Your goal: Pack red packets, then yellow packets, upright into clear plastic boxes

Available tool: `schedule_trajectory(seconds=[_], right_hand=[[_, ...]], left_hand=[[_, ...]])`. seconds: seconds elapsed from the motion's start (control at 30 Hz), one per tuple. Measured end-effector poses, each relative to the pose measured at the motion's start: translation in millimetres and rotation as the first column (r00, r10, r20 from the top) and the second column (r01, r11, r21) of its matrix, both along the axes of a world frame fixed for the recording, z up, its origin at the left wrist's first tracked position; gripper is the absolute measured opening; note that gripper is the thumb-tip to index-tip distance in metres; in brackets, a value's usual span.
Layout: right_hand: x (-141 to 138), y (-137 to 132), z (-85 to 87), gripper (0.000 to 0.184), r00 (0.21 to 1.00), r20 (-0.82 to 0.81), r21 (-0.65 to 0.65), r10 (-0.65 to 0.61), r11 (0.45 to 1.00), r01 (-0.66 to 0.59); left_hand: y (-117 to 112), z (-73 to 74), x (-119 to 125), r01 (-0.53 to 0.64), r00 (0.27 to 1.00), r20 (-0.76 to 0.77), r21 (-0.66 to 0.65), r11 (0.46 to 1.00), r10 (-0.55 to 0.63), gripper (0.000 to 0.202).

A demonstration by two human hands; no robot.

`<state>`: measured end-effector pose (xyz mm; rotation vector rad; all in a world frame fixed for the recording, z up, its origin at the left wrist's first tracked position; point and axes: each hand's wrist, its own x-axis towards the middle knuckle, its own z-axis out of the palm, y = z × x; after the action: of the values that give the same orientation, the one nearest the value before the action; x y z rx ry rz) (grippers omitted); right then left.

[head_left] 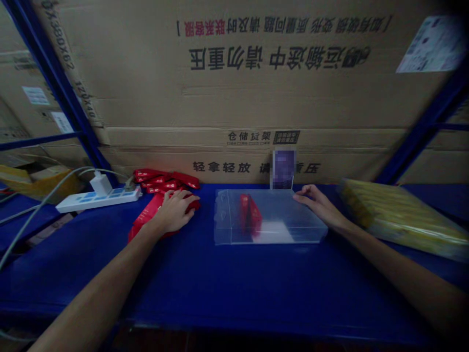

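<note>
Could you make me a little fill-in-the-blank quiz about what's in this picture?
1. The left hand is on shiny packets coloured ____.
2. The right hand is at the clear plastic box, on that box's ____ side.
3. The big printed panel behind the blue table is made of ____.
4. The power strip lies to the ____ of the packets.

Missing words: red; right; cardboard; left.

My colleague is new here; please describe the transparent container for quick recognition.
On the blue table, between the left hand and the right hand, lies the transparent container. Red shows through its colourless plastic, unlike the yellow package further right.
</note>
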<state>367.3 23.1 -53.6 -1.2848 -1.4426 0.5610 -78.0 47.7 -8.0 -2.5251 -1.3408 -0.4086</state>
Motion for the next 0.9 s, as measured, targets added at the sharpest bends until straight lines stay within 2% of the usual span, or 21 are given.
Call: schedule_trajectory(seconds=[0.07,0.1,0.13,0.2,0.27,0.3,0.33,0.37,0.5,0.57,0.7,0.9], right_hand=[[2,2,-1.5,0.040,0.999,0.033,0.024,0.006,1.000,-0.007],[2,3,-1.9,0.039,0.999,0.048,0.029,0.015,0.999,-0.016],[2,3,-2.0,0.038,0.998,0.062,0.033,0.022,0.999,-0.024],[3,3,-2.0,0.037,0.997,0.077,0.040,0.032,0.999,-0.035],[3,3,-2.1,0.036,0.996,0.083,0.042,0.039,0.998,-0.042],[3,3,-2.3,0.036,0.996,0.084,0.039,0.039,0.998,-0.042],[3,3,-2.5,0.035,0.996,0.084,0.034,0.038,0.999,-0.041],[3,3,-2.7,0.035,0.996,0.086,0.025,0.038,0.999,-0.041],[3,2,-2.8,0.035,0.994,0.095,-0.001,0.050,0.999,-0.050],[3,2,-2.5,0.035,0.994,0.098,-0.010,0.051,0.999,-0.050],[3,1,-2.0,0.035,0.994,0.099,-0.017,0.036,0.999,-0.035],[3,1,-2.1,0.034,0.994,0.105,-0.035,0.033,0.999,-0.029]], left_hand=[[-4,5.5,5,0.080,0.979,0.180,0.070,0.994,-0.092,0.039],[-6,8.3,8,0.117,0.943,0.301,0.101,0.988,-0.142,0.041],[-7,10.3,11,0.153,0.884,0.428,0.118,0.981,-0.189,0.043],[-8,11.2,16,0.239,0.713,0.657,0.100,0.966,-0.244,0.051],[-6,7.8,18,0.331,0.566,0.793,0.032,0.943,-0.225,0.058],[-5,5.1,18,0.369,0.536,0.820,-0.011,0.929,-0.203,0.058],[-3,2.3,17,0.395,0.541,0.820,-0.055,0.917,-0.185,0.055],[-3,-0.2,16,0.406,0.576,0.798,-0.095,0.909,-0.174,0.052],[-7,-4.7,15,0.380,0.826,0.517,-0.214,0.900,-0.226,0.044],[-12,-4.1,17,0.358,0.890,0.381,-0.250,0.900,-0.249,0.042],[-18,-1.7,23,0.266,0.938,0.292,-0.263,0.928,-0.186,0.037],[-20,6.5,22,0.171,0.977,0.168,-0.252,0.953,-0.131,0.046]])
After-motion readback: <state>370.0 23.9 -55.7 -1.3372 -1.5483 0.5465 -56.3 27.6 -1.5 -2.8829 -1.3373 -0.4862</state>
